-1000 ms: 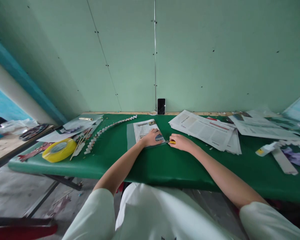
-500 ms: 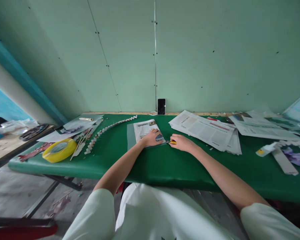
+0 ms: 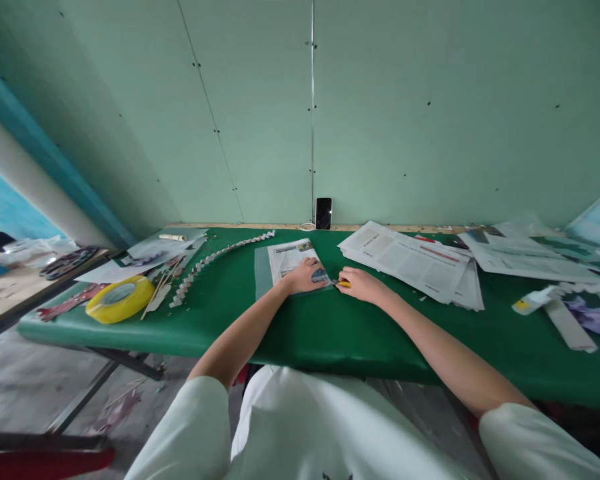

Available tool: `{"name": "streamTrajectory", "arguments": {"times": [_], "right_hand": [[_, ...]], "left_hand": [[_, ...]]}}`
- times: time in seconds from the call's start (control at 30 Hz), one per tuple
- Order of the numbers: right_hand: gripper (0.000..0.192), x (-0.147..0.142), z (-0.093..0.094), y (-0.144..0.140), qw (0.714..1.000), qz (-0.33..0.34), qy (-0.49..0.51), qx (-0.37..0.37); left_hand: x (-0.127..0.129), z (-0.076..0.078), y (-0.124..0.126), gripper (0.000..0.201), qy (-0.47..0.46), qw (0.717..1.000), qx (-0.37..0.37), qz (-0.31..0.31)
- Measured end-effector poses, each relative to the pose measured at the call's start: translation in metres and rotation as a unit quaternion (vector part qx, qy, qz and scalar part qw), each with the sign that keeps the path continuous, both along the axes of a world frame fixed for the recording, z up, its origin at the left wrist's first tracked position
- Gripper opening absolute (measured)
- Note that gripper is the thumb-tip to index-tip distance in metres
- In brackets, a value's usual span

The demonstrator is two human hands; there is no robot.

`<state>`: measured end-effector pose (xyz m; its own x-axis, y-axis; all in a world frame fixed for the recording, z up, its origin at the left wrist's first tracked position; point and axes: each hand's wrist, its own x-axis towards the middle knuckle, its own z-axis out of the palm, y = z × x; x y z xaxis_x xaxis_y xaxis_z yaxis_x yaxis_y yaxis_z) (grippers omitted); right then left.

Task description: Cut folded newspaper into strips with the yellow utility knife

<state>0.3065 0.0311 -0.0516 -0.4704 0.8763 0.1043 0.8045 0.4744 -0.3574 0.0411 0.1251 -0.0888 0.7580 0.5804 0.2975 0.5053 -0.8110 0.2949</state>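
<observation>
A folded printed paper sheet (image 3: 281,257) lies on the green table, over a clear sheet (image 3: 263,273) that shows along its left side. My left hand (image 3: 305,275) rests flat on the paper's lower right part, fingers stretched out and pressing down. Just to the right, my right hand (image 3: 363,285) is closed around a small yellow-handled craft knife (image 3: 345,284). Its metal tip points left at the paper's lower right corner, close to my left fingertips. Most of the handle is hidden in my fingers.
Stacked printed pages (image 3: 410,260) lie right of my hands, with a glue bottle (image 3: 534,300) farther right. To the left are a folded paper chain (image 3: 200,267) and a yellow tape roll (image 3: 120,300). A phone (image 3: 324,213) leans against the wall.
My right hand and the knife have shifted very slightly left, toward the paper's corner. My left hand stays in place on the paper.
</observation>
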Motion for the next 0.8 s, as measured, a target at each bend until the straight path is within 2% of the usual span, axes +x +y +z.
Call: {"name": "streamTrajectory", "arguments": {"times": [0.8], "right_hand": [[0.023,-0.0024,-0.0024,0.0052,1.000,-0.001,-0.020,0.018]], "left_hand": [[0.0002,-0.0004,0.0002,0.043,-0.006,1.000,-0.003,-0.002]]}}
